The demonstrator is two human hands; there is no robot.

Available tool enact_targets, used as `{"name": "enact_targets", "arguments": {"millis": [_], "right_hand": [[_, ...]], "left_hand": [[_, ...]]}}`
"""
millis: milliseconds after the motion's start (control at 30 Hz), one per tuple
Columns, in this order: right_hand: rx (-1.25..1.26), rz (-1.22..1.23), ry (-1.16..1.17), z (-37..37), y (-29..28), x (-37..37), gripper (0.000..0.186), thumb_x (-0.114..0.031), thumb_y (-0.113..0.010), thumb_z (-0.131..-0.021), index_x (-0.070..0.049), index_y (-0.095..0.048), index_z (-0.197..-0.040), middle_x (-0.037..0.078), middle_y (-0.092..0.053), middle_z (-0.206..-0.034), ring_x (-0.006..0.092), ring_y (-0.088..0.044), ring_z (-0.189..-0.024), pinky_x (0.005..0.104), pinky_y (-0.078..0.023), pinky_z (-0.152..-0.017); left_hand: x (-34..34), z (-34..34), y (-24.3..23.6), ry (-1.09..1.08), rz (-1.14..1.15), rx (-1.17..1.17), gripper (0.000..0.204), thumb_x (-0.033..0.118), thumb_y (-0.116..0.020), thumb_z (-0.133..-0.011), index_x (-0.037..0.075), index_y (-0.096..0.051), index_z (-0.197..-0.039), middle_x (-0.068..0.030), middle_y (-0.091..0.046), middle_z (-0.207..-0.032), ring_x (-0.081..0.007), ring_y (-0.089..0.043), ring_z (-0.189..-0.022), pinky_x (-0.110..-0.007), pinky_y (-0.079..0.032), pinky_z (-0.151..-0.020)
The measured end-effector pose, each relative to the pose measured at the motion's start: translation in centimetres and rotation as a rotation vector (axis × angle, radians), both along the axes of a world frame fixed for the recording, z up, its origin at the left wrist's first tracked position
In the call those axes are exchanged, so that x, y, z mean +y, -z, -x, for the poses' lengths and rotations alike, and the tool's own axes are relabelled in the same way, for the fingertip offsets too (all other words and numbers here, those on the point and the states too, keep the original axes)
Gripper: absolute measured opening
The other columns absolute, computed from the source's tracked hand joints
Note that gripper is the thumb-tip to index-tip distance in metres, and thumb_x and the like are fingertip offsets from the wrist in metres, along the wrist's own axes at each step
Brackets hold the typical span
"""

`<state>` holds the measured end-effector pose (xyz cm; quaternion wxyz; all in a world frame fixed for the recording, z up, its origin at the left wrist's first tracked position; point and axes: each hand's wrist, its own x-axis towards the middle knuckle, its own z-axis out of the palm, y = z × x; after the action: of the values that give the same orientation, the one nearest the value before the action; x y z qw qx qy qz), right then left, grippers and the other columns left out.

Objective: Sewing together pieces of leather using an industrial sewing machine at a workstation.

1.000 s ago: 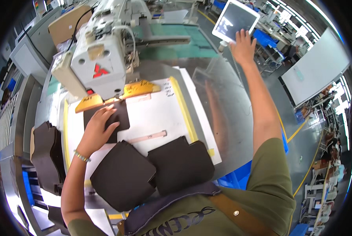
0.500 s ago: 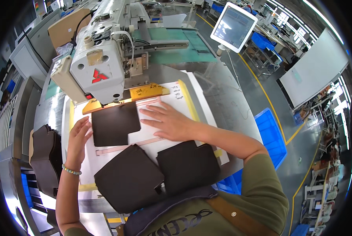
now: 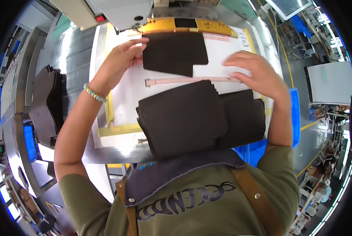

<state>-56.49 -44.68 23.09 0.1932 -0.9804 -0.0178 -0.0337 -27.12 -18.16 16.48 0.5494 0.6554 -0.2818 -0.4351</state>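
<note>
A dark brown leather-like panel with a notched corner lies flat on the white board, its far edge along the yellow guide strip. At the panel's upper left corner, the fingertips of my left hand touch its edge; the fingers are bent and loosely apart. My right hand hovers over the board to the right of the panel, fingers apart and holding nothing. Nearer to me sit two stacks of similar dark panels: a larger stack and, partly behind it, a right-hand stack.
A white machine head overhangs the board's far left. More dark panels are stacked at the left of the metal table. A blue bin stands beyond the table's right edge, and a screen shows at the upper right.
My right hand has come off the panel's right edge and drawn back to the right. My left hand has shifted to the panel's upper left corner. The view has tilted downward.
</note>
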Motion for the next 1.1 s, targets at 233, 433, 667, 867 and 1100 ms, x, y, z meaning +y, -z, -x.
{"name": "enact_targets", "arguments": {"millis": [233, 433, 667, 867, 1100], "right_hand": [[0.346, -0.224, 0.108, 4.4, 1.1, -1.6, 0.037, -0.009, -0.088, -0.073, 0.001, -0.068, -0.103, 0.014, -0.067, -0.098, 0.0329, -0.069, -0.097, 0.0398, -0.055, -0.088], [0.279, -0.334, 0.277, 7.9, 2.6, -2.0, 0.045, -0.005, -0.088, -0.061, 0.001, -0.066, -0.100, 0.012, -0.060, -0.092, 0.0283, -0.065, -0.090, 0.0373, -0.053, -0.084], [0.249, -0.406, 0.274, 7.4, 3.3, -1.9, 0.044, -0.010, -0.088, -0.061, 0.000, -0.063, -0.095, 0.006, -0.055, -0.090, 0.0211, -0.056, -0.086, 0.0326, -0.048, -0.083], [0.245, -0.423, 0.290, 7.0, 3.4, -1.9, 0.043, -0.009, -0.086, -0.059, 0.001, -0.063, -0.094, 0.006, -0.054, -0.089, 0.0207, -0.056, -0.086, 0.0322, -0.047, -0.084], [0.238, -0.444, 0.302, 7.0, 3.3, -1.7, 0.043, -0.004, -0.083, -0.057, 0.001, -0.064, -0.095, 0.008, -0.055, -0.089, 0.0218, -0.056, -0.085, 0.0330, -0.048, -0.084]], "left_hand": [[-3.1, 0.1, 2.1, -0.085, -0.003, -0.166, 0.033, 0.024, -0.063, -0.109, 0.003, -0.074, -0.133, 0.0004, -0.074, -0.115, -0.0068, -0.064, -0.104, -0.023, -0.051, -0.098], [-2.1, -0.6, 0.7, -0.160, -0.022, -0.574, 0.017, 0.014, -0.075, -0.098, 0.002, -0.082, -0.108, -0.0055, -0.081, -0.099, -0.0101, -0.068, -0.086, -0.027, -0.055, -0.083], [13.5, -5.7, -7.9, -0.348, -0.037, -0.884, 0.025, 0.006, -0.070, -0.101, 0.006, -0.075, -0.126, -0.0029, -0.075, -0.104, -0.0089, -0.068, -0.092, -0.025, -0.058, -0.082], [32.2, -10.4, -11.3, -0.626, 0.184, -0.475, 0.048, -0.004, -0.062, -0.101, 0.001, -0.061, -0.148, -0.0111, -0.065, -0.144, -0.0174, -0.066, -0.125, -0.029, -0.054, -0.108], [42.1, -12.3, -3.2, -0.703, -0.038, -0.328, 0.051, -0.008, -0.057, -0.102, 0.005, -0.059, -0.152, -0.0082, -0.064, -0.145, -0.0161, -0.064, -0.129, -0.029, -0.051, -0.112]]}}
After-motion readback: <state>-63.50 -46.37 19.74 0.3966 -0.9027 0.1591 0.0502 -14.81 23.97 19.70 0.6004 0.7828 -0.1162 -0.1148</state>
